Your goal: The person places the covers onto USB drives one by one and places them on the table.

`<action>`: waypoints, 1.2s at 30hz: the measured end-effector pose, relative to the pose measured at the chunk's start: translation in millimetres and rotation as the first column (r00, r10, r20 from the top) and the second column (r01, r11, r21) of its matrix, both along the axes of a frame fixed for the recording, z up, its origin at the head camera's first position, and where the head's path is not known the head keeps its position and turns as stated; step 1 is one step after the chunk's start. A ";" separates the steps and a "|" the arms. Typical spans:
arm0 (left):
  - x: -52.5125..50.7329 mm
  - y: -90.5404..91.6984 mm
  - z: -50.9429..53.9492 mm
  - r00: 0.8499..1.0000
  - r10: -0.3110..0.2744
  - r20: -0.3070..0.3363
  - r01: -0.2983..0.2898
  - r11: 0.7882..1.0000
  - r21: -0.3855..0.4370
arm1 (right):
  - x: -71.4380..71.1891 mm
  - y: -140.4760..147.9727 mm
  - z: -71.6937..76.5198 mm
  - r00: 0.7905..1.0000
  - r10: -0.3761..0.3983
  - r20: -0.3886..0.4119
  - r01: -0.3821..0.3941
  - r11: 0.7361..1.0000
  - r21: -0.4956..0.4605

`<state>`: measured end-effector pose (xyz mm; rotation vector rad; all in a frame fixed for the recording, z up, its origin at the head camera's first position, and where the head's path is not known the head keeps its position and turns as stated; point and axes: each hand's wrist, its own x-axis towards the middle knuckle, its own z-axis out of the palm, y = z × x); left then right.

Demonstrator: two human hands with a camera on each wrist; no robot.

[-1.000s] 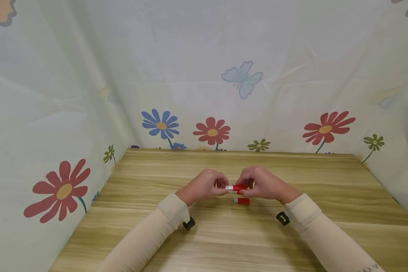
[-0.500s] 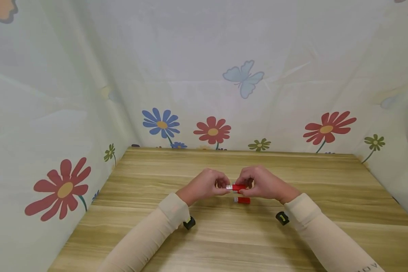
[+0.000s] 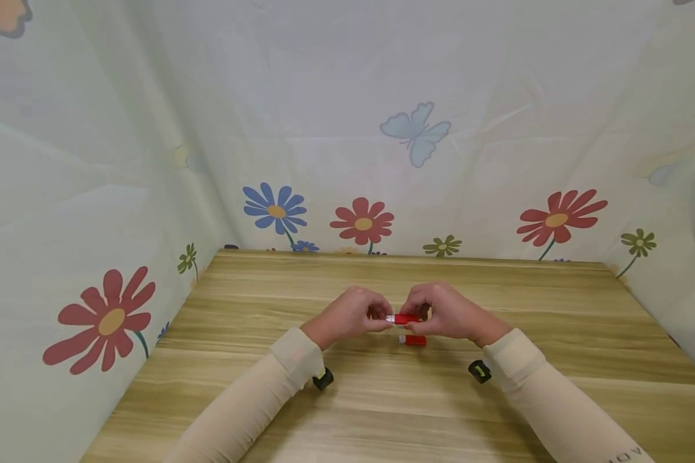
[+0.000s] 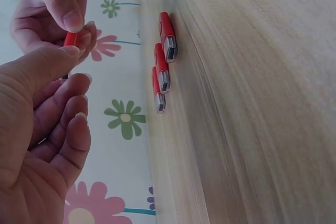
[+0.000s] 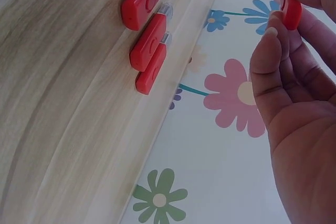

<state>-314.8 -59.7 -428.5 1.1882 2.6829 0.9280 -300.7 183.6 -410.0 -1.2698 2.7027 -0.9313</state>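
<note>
A red USB flash drive (image 3: 406, 319) is held above the table between both hands in the head view. My left hand (image 3: 350, 314) pinches its clear, silvery plug end with thumb and fingers. At the other end, my right hand (image 3: 448, 314) grips the red body; that body (image 5: 291, 13) shows between the fingertips in the right wrist view. Three similar red flash drives lie in a row on the table, the nearest (image 4: 167, 25), the middle one (image 4: 160, 56) and the farthest (image 4: 155, 81) in the left wrist view. In the head view the hands partly hide this row.
The wood-grain table (image 3: 382, 405) ends at a pale cloth backdrop (image 3: 324, 128) printed with flowers and a butterfly. More cloth hangs at both sides. Black wrist cameras (image 3: 322, 379) sit below each cuff, just above the tabletop.
</note>
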 end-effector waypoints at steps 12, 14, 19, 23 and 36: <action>2.1 -0.2 4.5 1.000 -0.025 0.017 0.025 1.000 -0.019 | -0.5 -1.5 -3.0 1.000 0.025 -0.007 -0.025 1.000 -0.002; 1.7 -0.4 4.0 0.999 -0.036 0.000 0.036 0.999 -0.024 | -1.0 -1.9 -3.4 0.999 0.033 -0.012 -0.033 0.999 -0.003; 0.1 -0.5 2.0 0.997 -0.056 -0.048 0.054 0.998 -0.041 | -2.9 -2.6 -4.8 0.998 0.055 -0.021 -0.055 0.998 -0.011; -0.3 0.4 1.3 0.995 -0.068 -0.079 0.064 0.997 -0.052 | -4.3 -1.8 -6.8 0.998 0.055 -0.023 -0.056 0.998 -0.020; -8.1 6.7 1.6 0.998 0.031 -0.059 -0.036 0.996 -0.087 | -10.4 4.0 -5.5 0.999 -0.032 0.009 0.032 0.999 -0.017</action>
